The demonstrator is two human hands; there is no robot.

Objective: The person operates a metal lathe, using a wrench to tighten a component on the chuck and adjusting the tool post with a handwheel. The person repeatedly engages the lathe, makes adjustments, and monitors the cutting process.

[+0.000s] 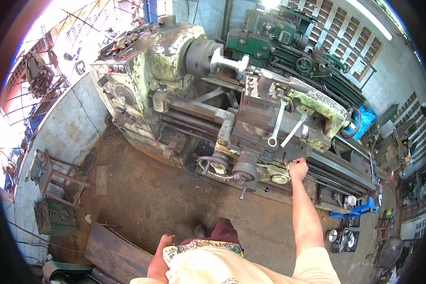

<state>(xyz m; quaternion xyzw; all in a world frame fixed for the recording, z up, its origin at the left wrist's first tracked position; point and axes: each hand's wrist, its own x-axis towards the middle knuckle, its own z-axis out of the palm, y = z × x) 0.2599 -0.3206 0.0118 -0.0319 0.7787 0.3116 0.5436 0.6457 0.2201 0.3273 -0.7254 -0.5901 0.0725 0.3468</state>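
Note:
My right arm reaches out to the near side of a worn, cream-painted metal lathe (146,57). At the carriage's edge, my right hand (297,169) is closed round a small part that its fingers mostly hide. Just beyond that hand, a long ring-ended wrench (276,124) and a T-shaped handle tool (293,131) lie on the carriage. A handwheel (213,164) and a cranked handle (244,176) are to the left of it. My left hand (167,240) hangs low by my side, fingers curled, with nothing visible in it. The chuck (202,57) holds a pale flanged workpiece (229,62).
Behind stands a green lathe (265,35). Loose tools (125,42) lie on the headstock. At left are a rusty metal stand (64,177) and a green box (57,215); a wooden board (116,253) is close to my left. Black trays (346,240) sit on the floor at right.

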